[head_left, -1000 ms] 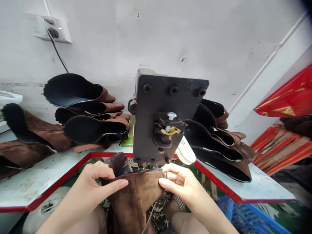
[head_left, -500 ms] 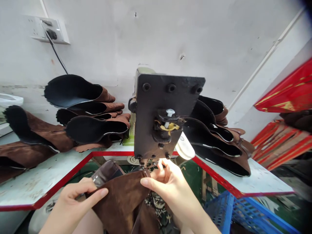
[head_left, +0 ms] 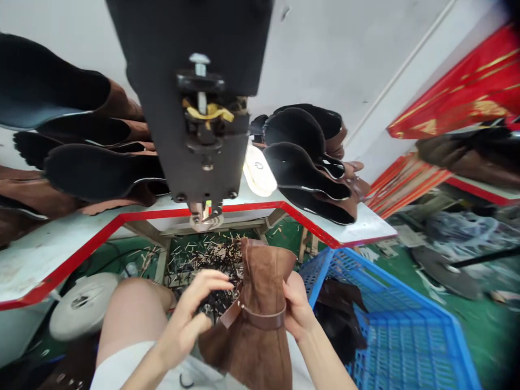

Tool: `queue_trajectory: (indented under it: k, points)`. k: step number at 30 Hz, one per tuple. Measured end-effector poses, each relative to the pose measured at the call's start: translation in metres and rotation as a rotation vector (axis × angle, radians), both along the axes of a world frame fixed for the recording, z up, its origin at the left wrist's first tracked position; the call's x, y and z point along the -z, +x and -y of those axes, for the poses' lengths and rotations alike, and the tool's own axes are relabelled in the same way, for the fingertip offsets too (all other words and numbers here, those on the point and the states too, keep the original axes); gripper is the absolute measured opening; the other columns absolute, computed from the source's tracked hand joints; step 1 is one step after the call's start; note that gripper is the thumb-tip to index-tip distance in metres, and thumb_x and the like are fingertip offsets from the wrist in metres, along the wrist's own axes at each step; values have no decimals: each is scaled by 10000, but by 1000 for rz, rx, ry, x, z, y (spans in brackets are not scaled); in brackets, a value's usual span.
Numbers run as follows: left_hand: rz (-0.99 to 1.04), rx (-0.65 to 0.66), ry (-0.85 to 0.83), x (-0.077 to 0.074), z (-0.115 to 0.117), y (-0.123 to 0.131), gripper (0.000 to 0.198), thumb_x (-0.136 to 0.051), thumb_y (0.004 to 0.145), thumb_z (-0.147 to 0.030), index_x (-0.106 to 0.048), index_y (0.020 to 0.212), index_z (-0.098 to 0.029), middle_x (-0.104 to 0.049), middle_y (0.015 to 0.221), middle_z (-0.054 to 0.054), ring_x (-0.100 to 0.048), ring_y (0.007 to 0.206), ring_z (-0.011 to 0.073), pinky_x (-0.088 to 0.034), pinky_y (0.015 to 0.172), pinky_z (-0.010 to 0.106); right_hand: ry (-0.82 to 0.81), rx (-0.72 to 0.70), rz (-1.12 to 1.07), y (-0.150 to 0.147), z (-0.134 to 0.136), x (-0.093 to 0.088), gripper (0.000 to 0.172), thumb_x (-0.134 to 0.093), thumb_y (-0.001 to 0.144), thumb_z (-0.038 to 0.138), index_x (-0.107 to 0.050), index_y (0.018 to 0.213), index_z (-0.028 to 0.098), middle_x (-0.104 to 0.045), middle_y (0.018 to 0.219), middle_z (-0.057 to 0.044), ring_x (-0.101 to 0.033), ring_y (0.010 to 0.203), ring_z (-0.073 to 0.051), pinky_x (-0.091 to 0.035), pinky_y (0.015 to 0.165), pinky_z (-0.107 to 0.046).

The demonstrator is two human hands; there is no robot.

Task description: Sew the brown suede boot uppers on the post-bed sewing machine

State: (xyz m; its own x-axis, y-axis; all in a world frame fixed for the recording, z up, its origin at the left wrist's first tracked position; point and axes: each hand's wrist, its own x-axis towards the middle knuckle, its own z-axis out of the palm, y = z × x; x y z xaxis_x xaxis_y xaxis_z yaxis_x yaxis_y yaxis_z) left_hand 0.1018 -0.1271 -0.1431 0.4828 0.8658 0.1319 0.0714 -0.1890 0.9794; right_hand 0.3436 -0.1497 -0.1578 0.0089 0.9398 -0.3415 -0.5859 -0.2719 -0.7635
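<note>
A brown suede boot upper (head_left: 260, 303) with a leather strap round it stands over my lap, below the black machine head (head_left: 195, 97). My right hand (head_left: 298, 311) grips its right side, fingers wrapped behind the suede. My left hand (head_left: 190, 319) is just left of the boot, fingers curled and loosely apart, touching the strap end; nothing is clearly held in it. The machine's foot (head_left: 205, 211) hangs above the boot with a gap between them.
Stacks of brown boot uppers lie on the white, red-edged table (head_left: 60, 249) at left (head_left: 81, 168) and right (head_left: 312, 173). A blue plastic crate (head_left: 390, 330) stands at my right with dark pieces inside. Scraps litter the green floor (head_left: 203, 254).
The boot upper has come away from the machine foot and down toward my lap. Both hands dropped with it, and my view swung lower and to the right.
</note>
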Motion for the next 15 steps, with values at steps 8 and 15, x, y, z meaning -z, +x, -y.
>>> queue_trajectory:
  k: [8,15]
  points:
    - [-6,154,-315,-2,9,50,257,-567,961,-455,-539,899,-207,-560,829,9,-569,794,183,-466,772,308,-28,115,25,28,9,-5,358,-941,640,424,-774,883,221,-830,880,-75,-775,990,-351,-613,912,-491]
    - [-95,-10,-449,-26,5,46,489,-446,994,-613,-620,989,-157,-532,686,-31,-400,523,93,-248,480,211,-37,207,46,40,7,-5,484,-961,582,472,-779,938,199,-834,917,-99,-768,1014,-370,-600,941,-516]
